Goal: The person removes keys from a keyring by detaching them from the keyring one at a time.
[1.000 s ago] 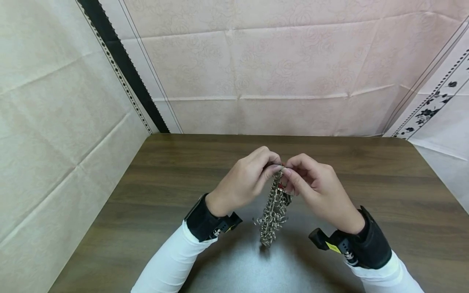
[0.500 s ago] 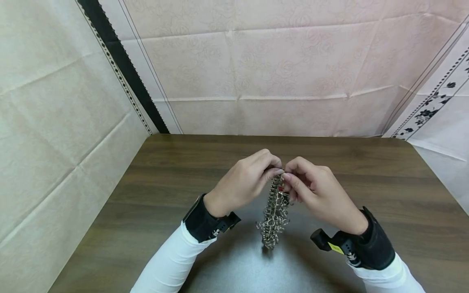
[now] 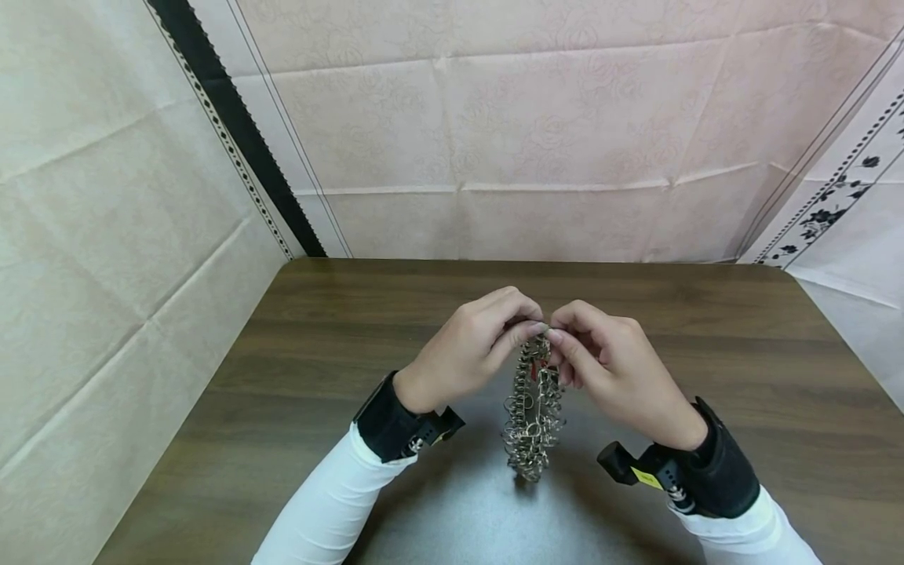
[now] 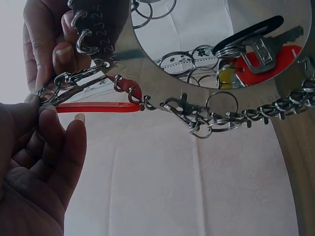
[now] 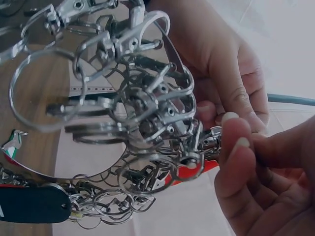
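Observation:
A flat metal hoop [image 4: 182,110], its edge lined with several clasps and key rings [image 3: 533,424], hangs below both hands above the table. My left hand [image 3: 476,345] pinches a small metal key ring [image 4: 47,96] at its top with thumb and forefinger. The right hand [image 3: 617,365] meets it there, thumb and forefinger pinching the same small ring from the other side. A thin red tag [image 4: 98,107] hangs just below the fingertips. Through the hoop's opening show a key [image 4: 263,58] and a dark oval tag [image 4: 251,34]. Fingers partly hide the pinched ring.
The brown wooden table [image 3: 318,392] lies beneath, with its far edge against pale cloth [image 3: 551,141]. Another dark tag [image 5: 37,204] hangs among the rings in the right wrist view. Each wrist wears a black camera strap [image 3: 713,463].
The hanging hoop has turned to show more of its opening, and its lower end has swung slightly right. Both hands shifted slightly down, then a little back up, still pinching.

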Action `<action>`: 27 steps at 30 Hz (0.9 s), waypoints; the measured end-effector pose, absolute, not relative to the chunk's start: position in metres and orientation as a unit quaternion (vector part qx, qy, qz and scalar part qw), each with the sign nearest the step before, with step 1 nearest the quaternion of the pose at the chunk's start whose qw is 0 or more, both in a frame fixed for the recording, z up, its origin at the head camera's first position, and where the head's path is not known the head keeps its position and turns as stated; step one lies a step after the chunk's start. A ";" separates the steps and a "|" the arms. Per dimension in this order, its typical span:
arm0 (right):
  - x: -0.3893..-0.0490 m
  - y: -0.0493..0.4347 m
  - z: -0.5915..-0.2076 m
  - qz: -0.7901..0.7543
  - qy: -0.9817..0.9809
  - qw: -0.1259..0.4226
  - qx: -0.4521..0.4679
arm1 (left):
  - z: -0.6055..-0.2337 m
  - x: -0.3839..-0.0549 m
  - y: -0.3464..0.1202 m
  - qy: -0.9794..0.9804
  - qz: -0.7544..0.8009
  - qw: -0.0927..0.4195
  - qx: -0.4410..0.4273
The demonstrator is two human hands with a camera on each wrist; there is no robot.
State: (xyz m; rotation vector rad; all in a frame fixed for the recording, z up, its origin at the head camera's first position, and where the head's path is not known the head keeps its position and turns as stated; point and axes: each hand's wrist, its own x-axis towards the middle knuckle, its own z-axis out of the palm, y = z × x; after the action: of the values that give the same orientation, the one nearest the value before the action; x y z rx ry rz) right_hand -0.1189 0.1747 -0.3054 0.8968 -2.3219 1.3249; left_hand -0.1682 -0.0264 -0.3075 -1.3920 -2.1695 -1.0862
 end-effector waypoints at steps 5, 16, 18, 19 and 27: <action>-0.119 0.174 -0.306 0.477 -0.808 0.157 0.309 | -0.308 -0.169 -0.027 -0.756 -0.404 0.158 -0.489; -0.119 0.175 -0.306 0.502 -0.793 0.151 0.310 | -0.308 -0.171 -0.027 -0.755 -0.408 0.167 -0.485; -0.119 0.176 -0.306 0.508 -0.790 0.153 0.308 | -0.308 -0.171 -0.027 -0.756 -0.406 0.169 -0.484; -0.119 0.176 -0.306 0.510 -0.789 0.153 0.307 | -0.308 -0.171 -0.027 -0.756 -0.405 0.171 -0.484; -0.119 0.175 -0.305 0.523 -0.784 0.159 0.295 | -0.310 -0.173 -0.027 -0.758 -0.406 0.181 -0.478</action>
State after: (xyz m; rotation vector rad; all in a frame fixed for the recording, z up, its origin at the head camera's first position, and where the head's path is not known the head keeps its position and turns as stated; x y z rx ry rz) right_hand -0.1193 0.1749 -0.3053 0.8429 -2.2405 1.4957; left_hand -0.1725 -0.0273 -0.3097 -1.3486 -2.1407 -1.1457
